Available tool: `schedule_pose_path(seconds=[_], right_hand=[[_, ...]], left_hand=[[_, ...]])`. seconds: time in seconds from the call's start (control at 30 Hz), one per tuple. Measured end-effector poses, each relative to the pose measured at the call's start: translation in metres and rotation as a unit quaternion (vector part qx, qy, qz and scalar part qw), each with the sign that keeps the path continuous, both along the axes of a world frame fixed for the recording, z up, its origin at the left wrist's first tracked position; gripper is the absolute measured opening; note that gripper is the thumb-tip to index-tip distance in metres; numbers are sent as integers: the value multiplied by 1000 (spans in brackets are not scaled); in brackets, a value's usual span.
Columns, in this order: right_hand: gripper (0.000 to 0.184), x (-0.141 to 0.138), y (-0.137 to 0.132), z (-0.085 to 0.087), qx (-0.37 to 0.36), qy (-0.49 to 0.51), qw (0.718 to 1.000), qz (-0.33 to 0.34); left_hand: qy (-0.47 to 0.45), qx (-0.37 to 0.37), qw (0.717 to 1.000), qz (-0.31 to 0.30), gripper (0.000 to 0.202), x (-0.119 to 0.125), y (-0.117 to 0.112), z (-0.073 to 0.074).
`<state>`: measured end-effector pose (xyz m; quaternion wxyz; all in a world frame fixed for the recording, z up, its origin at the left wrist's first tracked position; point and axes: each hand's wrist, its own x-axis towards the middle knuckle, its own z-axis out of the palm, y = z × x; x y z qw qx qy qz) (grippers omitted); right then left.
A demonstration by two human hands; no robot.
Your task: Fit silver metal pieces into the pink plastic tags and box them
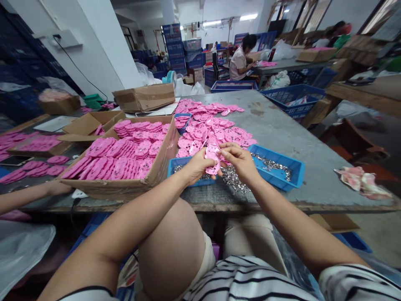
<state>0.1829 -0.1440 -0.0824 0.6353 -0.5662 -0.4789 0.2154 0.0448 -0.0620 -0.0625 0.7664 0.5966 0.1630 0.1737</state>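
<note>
A flat pink plastic piece (213, 155) with small holes is gripped in my left hand (197, 167), thumb on its face. My right hand (239, 161) reaches to its right edge with thumb and forefinger pinched; whatever tiny thing they hold, I cannot make out. Beneath my hands a pile of small shiny metal parts (233, 179) lies on the table. To its right sits a blue tray (296, 177) with more metal parts, and another blue tray (171, 169) is partly hidden behind my left hand. Loose pink pieces (219, 125) are heaped just beyond.
A cardboard box (163, 167) packed with stacked pink pieces stands at left. Crumpled cloth or paper (363, 182) lies at the right table edge. Another person's arm (34, 196) reaches in from the left. A co-worker (239, 62) sits at a far table, near blue crates (297, 100).
</note>
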Motion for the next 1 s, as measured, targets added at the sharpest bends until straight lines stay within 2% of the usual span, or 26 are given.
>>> schedule_pose_path(seconds=[0.17, 0.47, 0.67, 0.77, 0.9, 1.0], right_hand=[[28, 6, -3, -5, 10, 60, 996, -63], [28, 1, -8, -15, 1, 102, 991, -81], [35, 0, -9, -20, -15, 107, 992, -69], [38, -1, -9, -24, -35, 107, 992, -54], [31, -7, -3, -31, -94, 33, 995, 1], [15, -13, 8, -34, -117, -139, 983, 8]], left_hand=[[6, 29, 999, 20, 41, -2, -1, 2], [5, 42, 998, 47, 32, -4, -2, 6], [-22, -57, 998, 29, 22, -1, 5, 1], [-8, -115, 993, 22, 30, 0, 7, 3], [-15, -159, 987, 38, 41, 3, 6, 7], [-22, -168, 985, 47, 44, 4, 4, 7]])
